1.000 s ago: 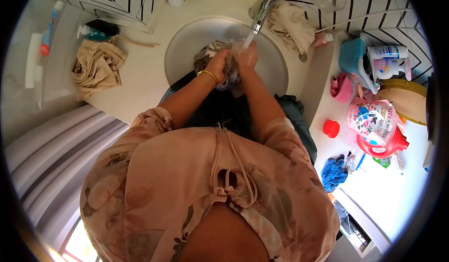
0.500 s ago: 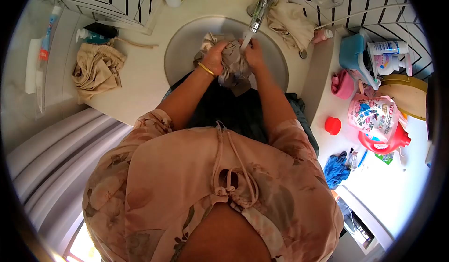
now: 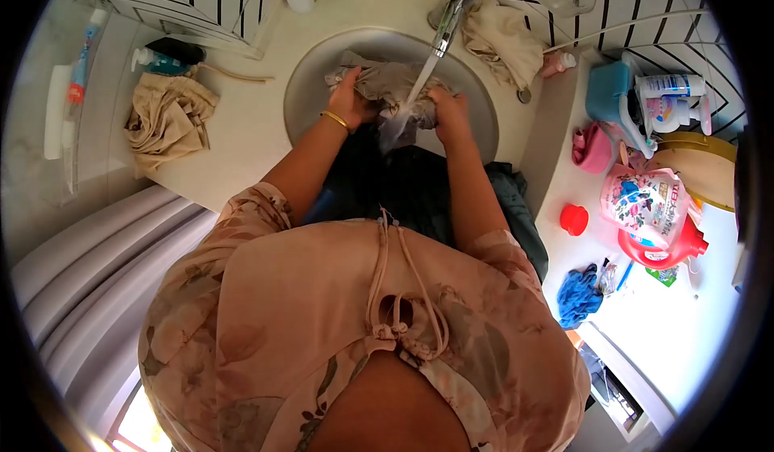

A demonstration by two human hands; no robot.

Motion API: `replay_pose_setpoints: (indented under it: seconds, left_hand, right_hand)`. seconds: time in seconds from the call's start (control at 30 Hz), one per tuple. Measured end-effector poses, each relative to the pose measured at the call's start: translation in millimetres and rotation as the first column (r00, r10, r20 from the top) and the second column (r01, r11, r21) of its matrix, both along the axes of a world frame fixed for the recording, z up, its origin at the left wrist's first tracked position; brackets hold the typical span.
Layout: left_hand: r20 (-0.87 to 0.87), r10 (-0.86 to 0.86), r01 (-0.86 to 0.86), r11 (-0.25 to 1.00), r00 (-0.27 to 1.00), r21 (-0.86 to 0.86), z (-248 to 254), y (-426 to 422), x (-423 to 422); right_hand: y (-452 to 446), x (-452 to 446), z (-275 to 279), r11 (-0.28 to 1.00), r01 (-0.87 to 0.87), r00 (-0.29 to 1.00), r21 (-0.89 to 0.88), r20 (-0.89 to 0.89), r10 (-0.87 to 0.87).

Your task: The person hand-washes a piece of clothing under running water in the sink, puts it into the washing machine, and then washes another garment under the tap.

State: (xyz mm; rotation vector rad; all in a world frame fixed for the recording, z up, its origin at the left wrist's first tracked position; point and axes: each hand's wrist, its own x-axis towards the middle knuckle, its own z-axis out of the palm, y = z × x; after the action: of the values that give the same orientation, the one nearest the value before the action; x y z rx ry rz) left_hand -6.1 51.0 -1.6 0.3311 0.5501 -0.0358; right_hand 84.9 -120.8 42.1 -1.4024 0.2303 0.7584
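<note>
A: Quick, what're the hands on?
B: Both on one grey-brown cloth (image 3: 383, 79), upper ctr of frame, in the round sink (image 3: 308, 77). I see it held out between them.
A: L hand (image 3: 347, 105)?
B: Grasping the cloth's L side, thumb up; other fingers mostly hidden by folds. Gold bangle (image 3: 335, 119) on that wrist.
A: R hand (image 3: 451, 115)?
B: Clenched on the R edge, fingers curled over the fabric.
A: Tap (image 3: 453, 18)?
B: Top of frame, R of ctr, running. Water stream (image 3: 420, 83) hits the cloth btwn the hands, nearer the R one.
A: Other stuff on the counter?
B: Beige garment (image 3: 167, 120) bunched upper L; pale cloth (image 3: 501, 42) upper R, just beside the tap.
A: Far R?
B: Red cap (image 3: 573, 219), pink floral pouch (image 3: 642, 199) next to it, blue cloth (image 3: 579, 295) crumpled lower down.
</note>
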Motion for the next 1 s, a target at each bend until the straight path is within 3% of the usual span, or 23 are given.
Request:
replay_pose_setpoints:
  seconds: [0.07, 0.13, 0.2, 0.3, 0.37, 0.47, 0.5, 0.6, 0.63, 0.67, 0.73, 0.77, 0.8, 0.83, 0.87, 0.93, 1.0]
  left_hand:
    - [0.028, -0.006, 0.013, 0.968, 1.000, -0.251, 36.8, -8.9, -4.0]
    - [0.084, -0.017, 0.042, 0.952, 0.996, -0.304, 13.0, -11.2, -0.7]
    - [0.095, -0.010, 0.035, 0.965, 0.995, -0.258, 4.6, -13.6, 3.0]
    - [0.041, 0.023, -0.022, 1.000, 0.999, -0.016, 8.3, -22.4, 8.8]
    - [0.023, 0.035, -0.038, 0.990, 0.999, 0.139, 11.2, -28.8, 19.3]
    - [-0.041, 0.016, -0.013, 0.997, 0.999, 0.076, -10.4, -12.7, 23.0]
    - [-0.098, 0.015, -0.012, 0.999, 0.995, 0.032, 8.5, -9.9, 19.9]
    - [0.282, 0.037, 0.003, 0.990, 0.959, -0.141, -23.1, -19.6, 1.7]
    - [0.255, -0.060, -0.002, 0.971, 0.965, 0.237, -37.8, -25.7, 4.8]
    - [0.192, -0.138, 0.000, 0.813, 0.972, 0.583, -52.4, -33.9, 10.8]
    - [0.069, -0.187, 0.079, 0.681, 0.980, 0.728, -42.8, -39.7, 10.8]
    - [0.042, -0.195, 0.135, 0.804, 0.980, 0.579, -11.8, -42.7, 6.9]
    - [0.020, -0.207, 0.181, 0.896, 0.978, 0.405, 6.0, -43.6, 6.8]
    - [0.077, -0.238, 0.121, 0.716, 0.968, 0.688, 3.5, -38.7, 8.6]
    - [-0.106, -0.311, 0.282, 0.605, 0.945, 0.745, 1.0, -32.1, 10.6]
    - [-0.466, -0.375, 0.585, 0.331, 0.801, 0.740, 51.9, -13.7, 16.8]
    - [-0.216, -0.463, 0.357, 0.242, 0.860, 0.902, 51.7, -6.4, 16.3]
  right_hand:
    - [17.4, -23.8, 9.5, 0.983, -0.068, 0.921, -0.168, 0.368, 0.126]
    - [36.5, -54.6, 18.0, 0.947, -0.111, 0.660, -0.301, 0.691, 0.297]
    - [49.0, -80.2, 55.7, 0.880, -0.090, 0.332, -0.466, 0.819, 0.467]
    - [57.8, -48.8, 43.0, 0.777, -0.074, 0.657, -0.625, 0.556, 0.509]
    - [58.7, -32.1, 17.0, 0.825, 0.045, 0.704, -0.563, 0.604, 0.374]
    - [51.4, -39.1, 31.1, 0.912, 0.103, 0.749, -0.397, 0.634, 0.192]
    - [50.2, -47.9, 38.5, 0.941, 0.101, 0.765, -0.322, 0.630, 0.134]
    - [56.1, -76.9, 24.2, 0.895, 0.097, 0.255, -0.435, 0.880, 0.400]
    - [57.7, -80.5, 32.2, 0.814, 0.043, 0.396, -0.580, 0.758, 0.519]
    - [53.0, -66.5, 25.3, 0.798, 0.008, 0.553, -0.602, 0.668, 0.498]
    - [31.5, -13.9, -6.5, 0.778, -0.072, 0.810, -0.624, 0.419, 0.410]
    - [15.8, 4.5, -25.7, 0.823, -0.118, 0.852, -0.555, 0.369, 0.371]
    - [4.5, 18.1, -37.1, 0.863, -0.156, 0.887, -0.480, 0.317, 0.337]
    - [-1.7, 18.4, -32.9, 0.869, -0.245, 0.916, -0.429, 0.190, 0.352]
    - [-12.3, 12.8, -28.6, 0.871, -0.327, 0.926, -0.367, 0.058, 0.372]
    - [-32.0, 0.4, -9.4, 0.815, -0.518, 0.856, -0.261, -0.150, 0.496]
    - [-43.4, -10.6, 11.7, 0.663, -0.733, 0.675, -0.153, -0.290, 0.679]
